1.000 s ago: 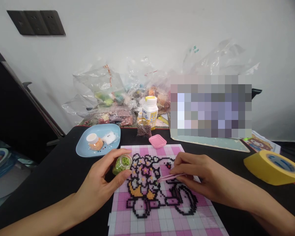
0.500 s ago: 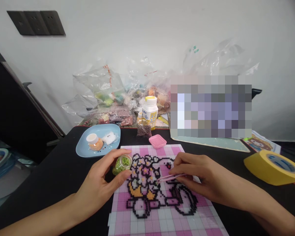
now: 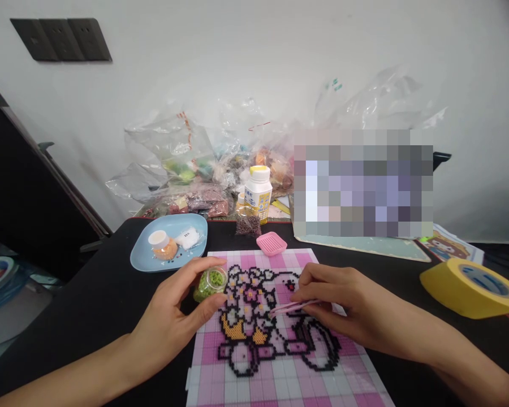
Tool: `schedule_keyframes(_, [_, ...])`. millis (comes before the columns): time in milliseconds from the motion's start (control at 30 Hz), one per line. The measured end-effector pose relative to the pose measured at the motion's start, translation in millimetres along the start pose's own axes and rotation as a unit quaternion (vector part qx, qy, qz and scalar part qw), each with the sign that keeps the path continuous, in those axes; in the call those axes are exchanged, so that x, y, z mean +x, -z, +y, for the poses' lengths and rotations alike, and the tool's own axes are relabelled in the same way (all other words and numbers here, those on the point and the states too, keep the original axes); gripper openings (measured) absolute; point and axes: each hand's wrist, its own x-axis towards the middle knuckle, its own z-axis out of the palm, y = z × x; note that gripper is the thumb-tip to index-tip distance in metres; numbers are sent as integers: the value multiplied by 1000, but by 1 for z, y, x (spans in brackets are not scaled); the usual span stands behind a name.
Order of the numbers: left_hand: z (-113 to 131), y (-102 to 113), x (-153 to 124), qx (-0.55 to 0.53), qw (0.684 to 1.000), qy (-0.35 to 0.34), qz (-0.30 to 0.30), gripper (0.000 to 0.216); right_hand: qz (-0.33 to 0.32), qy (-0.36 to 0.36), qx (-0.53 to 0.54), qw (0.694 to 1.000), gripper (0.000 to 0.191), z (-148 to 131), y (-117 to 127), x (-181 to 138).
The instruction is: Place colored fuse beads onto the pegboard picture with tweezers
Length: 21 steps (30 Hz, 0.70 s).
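Note:
My left hand [image 3: 180,305] grips a small clear jar [image 3: 210,282] of green beads, tilted with its open mouth facing up and towards me. In my right hand [image 3: 337,297] is a pair of pink tweezers [image 3: 288,307], pinched between thumb and fingers. Their tips touch or hover just over the bead design [image 3: 258,336], near its middle; I cannot tell whether a bead is between them. Black outlines, orange patches and small flowers make up that design. Beneath it lies a pegboard [image 3: 241,390] over a pink-and-white checked pattern.
A blue plate [image 3: 138,257] at left bears a white-lidded jar of orange beads [image 3: 163,246] and a small white packet. Behind the pegboard are a pink ridged dish [image 3: 272,243], a white bottle [image 3: 258,195] and plastic bags [image 3: 169,141]. Yellow tape [image 3: 453,291] lies at right.
The tweezer tips have shifted very slightly on the design. Both hands, the jar and the pegboard stay practically where they were.

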Motion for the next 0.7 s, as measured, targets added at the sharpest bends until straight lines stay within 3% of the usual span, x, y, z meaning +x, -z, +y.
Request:
schedule_keyframes(233, [0,-1,-3,-10,1000,-4,0,32,30,12,23,999,20,-2,3,1])
schedule_keyframes(367, [-1,-5,-2,-47,999,-8,7,33,96,50,52,993,19,-8,1,3])
schedule_keyframes(533, [0,-4,0,-47,996,-52,-46,32,168,87,39,981,20,-19,-14,8])
schedule_keyframes(700, [0,-3,1,-41,991,-94,-81,36,207,105,-43,972,21,-29,-29,14])
